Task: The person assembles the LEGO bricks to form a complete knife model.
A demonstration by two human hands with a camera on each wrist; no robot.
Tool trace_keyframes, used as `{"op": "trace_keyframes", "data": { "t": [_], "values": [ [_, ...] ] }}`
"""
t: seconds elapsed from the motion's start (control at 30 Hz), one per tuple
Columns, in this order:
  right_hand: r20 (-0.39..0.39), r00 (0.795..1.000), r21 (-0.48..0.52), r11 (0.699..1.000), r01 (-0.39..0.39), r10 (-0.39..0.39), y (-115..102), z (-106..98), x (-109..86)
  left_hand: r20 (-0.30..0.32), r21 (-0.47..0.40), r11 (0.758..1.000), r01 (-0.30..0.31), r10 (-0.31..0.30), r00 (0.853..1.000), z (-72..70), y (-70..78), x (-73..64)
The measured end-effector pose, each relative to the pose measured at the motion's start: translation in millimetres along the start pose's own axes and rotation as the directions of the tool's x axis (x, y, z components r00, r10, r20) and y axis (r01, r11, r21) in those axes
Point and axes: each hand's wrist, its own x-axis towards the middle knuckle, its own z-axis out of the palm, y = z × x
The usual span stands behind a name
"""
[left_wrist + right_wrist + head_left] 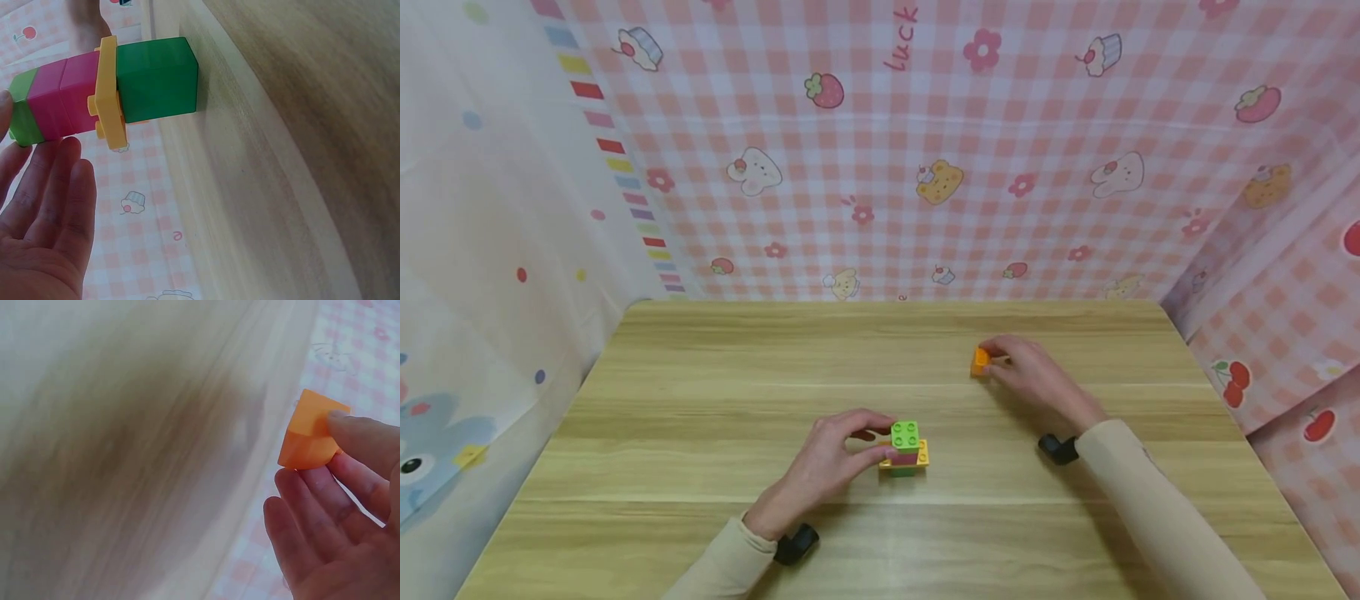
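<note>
A stack of toy building bricks stands on the table near the middle of the head view. Its light green brick [905, 434] is on top, above two magenta bricks [64, 97], a flat yellow plate [110, 94] and a dark green brick [156, 81] at the bottom. My left hand [827, 454] pinches the upper part of this stack between thumb and fingers. Farther back and to the right, my right hand [1030, 371] pinches an orange brick [309, 431] with a sloped side. The thumb covers part of that brick in the right wrist view.
Wooden tabletop [737, 358] lies under both hands. A pink checked cloth [880, 125] hangs along its back edge, with a white dotted cloth [490, 233] on the left. Black wrist mounts [797, 544] sit by both sleeves.
</note>
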Motion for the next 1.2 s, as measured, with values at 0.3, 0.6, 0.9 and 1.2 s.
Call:
{"op": "trace_keyframes", "data": {
  "t": [0.3, 0.6, 0.9, 1.2],
  "values": [
    [-0.07, 0.994, 0.062, 0.994, 0.087, -0.082, -11.0, -1.1, -18.6, -0.004, 0.009, 1.0, 0.019, -0.019, 1.0, -1.1, 1.1, -0.8],
    [-0.101, 0.988, 0.1, 0.987, 0.124, -0.114, -25.9, -2.8, -33.9, -0.008, 0.012, 1.0, 0.01, -0.01, 1.0, -0.8, 0.0, -0.8],
    [-0.131, 0.977, 0.115, 0.976, 0.186, -0.171, -41.8, -5.3, -46.9, -0.012, 0.006, 1.0, 0.009, -0.009, 1.0, -0.3, -0.3, -0.9],
    [-0.153, 0.967, 0.134, 0.965, 0.225, -0.204, -57.2, -6.6, -57.6, -0.014, -0.009, 1.0, -0.014, 0.014, 1.0, 0.9, -0.5, -0.3]
  ]
}}
